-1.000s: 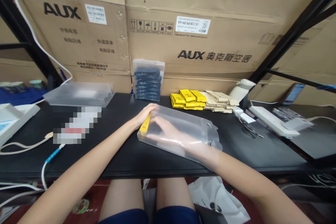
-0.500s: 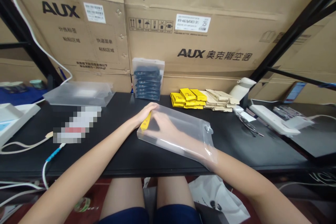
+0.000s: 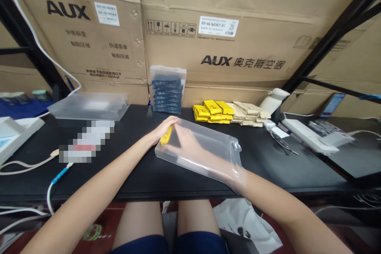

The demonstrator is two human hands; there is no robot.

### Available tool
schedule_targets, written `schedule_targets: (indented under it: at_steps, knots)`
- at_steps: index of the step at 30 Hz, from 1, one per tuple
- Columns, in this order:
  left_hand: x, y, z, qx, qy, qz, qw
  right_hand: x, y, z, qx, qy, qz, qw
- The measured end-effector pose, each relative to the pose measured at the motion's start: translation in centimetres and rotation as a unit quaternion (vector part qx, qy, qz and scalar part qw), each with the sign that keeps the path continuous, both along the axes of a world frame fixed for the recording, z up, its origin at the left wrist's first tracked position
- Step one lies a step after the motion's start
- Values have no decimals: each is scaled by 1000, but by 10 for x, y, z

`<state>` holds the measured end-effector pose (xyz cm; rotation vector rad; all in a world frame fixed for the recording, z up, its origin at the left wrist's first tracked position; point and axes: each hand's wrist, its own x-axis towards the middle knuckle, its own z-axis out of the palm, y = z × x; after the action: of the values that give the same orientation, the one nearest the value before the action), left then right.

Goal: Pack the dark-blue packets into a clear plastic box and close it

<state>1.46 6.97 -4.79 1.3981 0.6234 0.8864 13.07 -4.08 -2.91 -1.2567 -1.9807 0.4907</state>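
Note:
A clear frosted plastic bag (image 3: 208,137) lies at a slant over the black desk, its mouth toward the right. Closed on its far left corner is my left hand (image 3: 166,127), the fingers partly hidden behind the plastic. My right hand (image 3: 187,143) is inside the bag up to the wrist, blurred by the film. Its thumb and fingers span a small yellow packet (image 3: 166,135) that stands against the bag's left end. Beyond the bag are stacked yellow packets (image 3: 213,111), with beige packets (image 3: 250,113) beside them.
A clear bag of dark blue packets (image 3: 167,93) stands against the cardboard (image 3: 253,47). Another clear bag (image 3: 89,107) lies at left, near a blurred-out device with cables. At right are a white bottle (image 3: 274,101), glasses (image 3: 281,141) and a white power strip (image 3: 309,137).
The yellow packet inside the bag has shifted and tilted very slightly. Both hands stay nearly where they were.

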Motion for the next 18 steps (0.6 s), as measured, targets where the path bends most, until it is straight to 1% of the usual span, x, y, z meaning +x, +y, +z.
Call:
schedule_targets:
  at_steps: [3,8,10,15,18]
  knots:
    - [0,2,0,11,5,9,1000,1,1,-3,23,-23,-15,999]
    - [0,2,-3,12,-2,9,1000,2,1,-2,12,-28,12,999]
    - [0,1,-3,6,-7,8,1000,2,2,-1,9,-22,23,999]
    - [-1,-4,1,-15,-5,18,1000,3,7,-4,37,-12,32,999]
    - [-2,-7,5,-38,-7,12,999,4,8,-5,26,5,48,999]
